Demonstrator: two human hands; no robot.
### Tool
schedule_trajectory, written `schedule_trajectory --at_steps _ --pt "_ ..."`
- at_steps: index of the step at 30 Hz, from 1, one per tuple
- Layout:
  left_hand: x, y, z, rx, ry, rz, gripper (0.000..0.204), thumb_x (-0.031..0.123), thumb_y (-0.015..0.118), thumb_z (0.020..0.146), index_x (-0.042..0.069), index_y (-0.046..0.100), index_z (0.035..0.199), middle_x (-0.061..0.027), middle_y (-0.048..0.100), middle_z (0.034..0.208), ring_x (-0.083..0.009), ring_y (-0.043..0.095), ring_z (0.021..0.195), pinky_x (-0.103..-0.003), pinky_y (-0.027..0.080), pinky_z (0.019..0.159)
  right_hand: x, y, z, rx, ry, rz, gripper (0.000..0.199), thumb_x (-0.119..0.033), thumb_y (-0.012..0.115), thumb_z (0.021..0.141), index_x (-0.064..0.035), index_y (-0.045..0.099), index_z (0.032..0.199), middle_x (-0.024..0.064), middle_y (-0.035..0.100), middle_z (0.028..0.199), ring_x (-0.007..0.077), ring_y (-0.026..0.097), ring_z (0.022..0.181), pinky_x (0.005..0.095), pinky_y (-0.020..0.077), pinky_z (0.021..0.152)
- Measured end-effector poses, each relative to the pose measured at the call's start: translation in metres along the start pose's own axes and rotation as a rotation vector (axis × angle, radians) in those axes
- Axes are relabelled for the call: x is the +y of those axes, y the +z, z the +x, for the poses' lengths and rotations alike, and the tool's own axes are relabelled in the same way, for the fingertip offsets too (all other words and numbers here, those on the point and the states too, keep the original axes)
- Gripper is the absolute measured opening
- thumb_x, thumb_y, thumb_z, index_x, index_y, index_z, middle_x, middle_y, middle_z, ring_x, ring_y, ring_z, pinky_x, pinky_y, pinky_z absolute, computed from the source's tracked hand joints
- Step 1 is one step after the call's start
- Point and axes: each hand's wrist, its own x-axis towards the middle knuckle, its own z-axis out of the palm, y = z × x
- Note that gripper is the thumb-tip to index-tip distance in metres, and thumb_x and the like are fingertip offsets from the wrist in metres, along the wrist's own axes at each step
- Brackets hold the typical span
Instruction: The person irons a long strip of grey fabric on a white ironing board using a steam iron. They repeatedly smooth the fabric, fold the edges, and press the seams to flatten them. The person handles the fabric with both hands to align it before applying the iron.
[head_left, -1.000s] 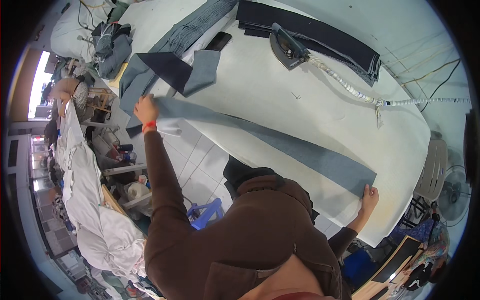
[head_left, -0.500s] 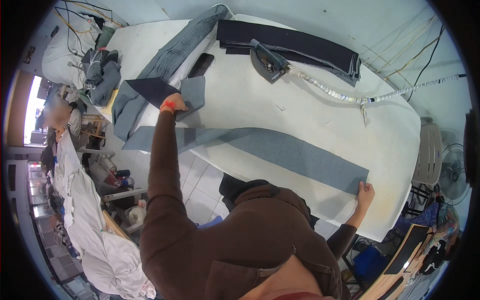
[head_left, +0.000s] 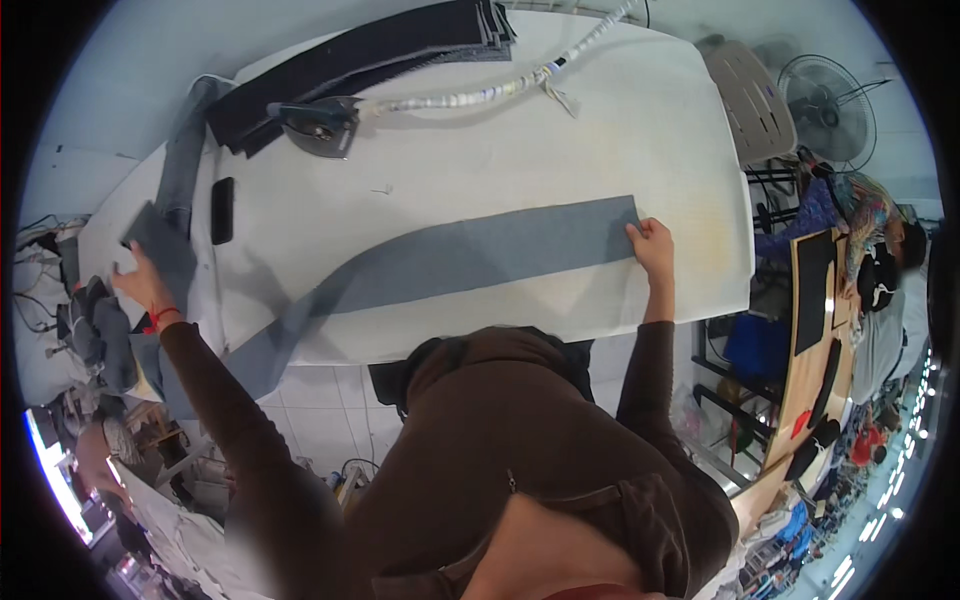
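A long grey-blue denim strip [head_left: 480, 245] lies along the near side of the white padded table [head_left: 480, 160], its left part curving down over the near edge. At the strip's right end, my right hand [head_left: 652, 247] is closed on the corner with thumb and fingers. Far to the left, my left hand [head_left: 145, 285], with a red band at the wrist, has its fingers apart against a folded grey denim piece [head_left: 165, 245]. My left forearm partly covers the cloth hanging there. An iron [head_left: 322, 128] rests beyond the strip, near a stack of dark denim strips [head_left: 380, 55].
A wrapped hose [head_left: 460, 98] runs from the iron toward the back. Beside the folded denim lies a black phone [head_left: 222, 210]. Bundled cloth [head_left: 100, 330] sits at the left edge. Right of the table stand a chair [head_left: 750, 105], a fan [head_left: 825, 105] and another person [head_left: 870, 215].
The view has swung to the right. My left hand has moved outward and its fingers have spread beside the folded denim. My right hand still holds the strip's end, which now lies farther from me.
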Motion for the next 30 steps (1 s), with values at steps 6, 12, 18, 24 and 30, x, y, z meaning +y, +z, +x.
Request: schedule_trajectory --at_steps 6,12,18,24,30 --pt "0.299 0.027 -0.226 -0.845 0.226 -0.132 0.058 0.040 0.091 0.095 0.006 0.075 0.140 -0.0202 0.076 0.136 -0.0407 0.068 0.131 -0.051 0.051 0.115 0.004 -0.005 -0.019 0.097 0.008 0.065 0.032 -0.029 0.087 0.098 0.0007 0.076 0.102 0.0135 0.076 0.085 0.0270 0.070 0.077 0.0420 0.0553 0.075" --pt "0.236 0.021 -0.254 -1.141 0.228 0.434 0.040 0.040 0.096 0.083 0.009 0.079 0.103 -0.0100 0.079 0.100 -0.0361 0.070 0.107 -0.052 0.047 0.097 0.000 -0.009 -0.022 0.051 -0.061 0.074 0.031 -0.029 0.086 0.100 0.0006 0.077 0.102 0.0121 0.075 0.083 0.0231 0.067 0.075 0.0396 0.0544 0.073" --pt "0.186 0.014 -0.244 -0.734 0.284 0.523 0.042 0.024 0.088 0.092 0.014 0.076 0.130 -0.0103 0.075 0.122 -0.0363 0.068 0.119 -0.056 0.048 0.109 0.005 -0.009 -0.015 0.021 -0.033 -0.022 0.032 -0.031 0.086 0.100 -0.0010 0.077 0.100 0.0102 0.073 0.077 0.0214 0.065 0.068 0.0394 0.0525 0.069" --pt "0.273 0.049 -0.360 -0.794 0.462 0.308 0.060 0.033 0.063 0.113 0.025 0.051 0.171 -0.0176 0.041 0.181 -0.0383 0.038 0.167 -0.066 0.031 0.132 0.007 -0.010 -0.021 0.103 -0.040 -0.003 0.031 -0.031 0.088 0.099 -0.0024 0.078 0.101 0.0122 0.076 0.078 0.0257 0.070 0.070 0.0414 0.0552 0.071" --pt "0.271 0.078 -0.389 -0.714 0.086 0.530 0.064 0.044 0.050 0.119 0.025 0.037 0.180 -0.0174 0.028 0.187 -0.0383 0.031 0.171 -0.071 0.025 0.134 -0.036 -0.024 -0.028 0.064 0.025 -0.152 0.030 -0.029 0.092 0.094 -0.0034 0.077 0.096 0.0150 0.081 0.086 0.0329 0.079 0.082 0.0451 0.0607 0.077"
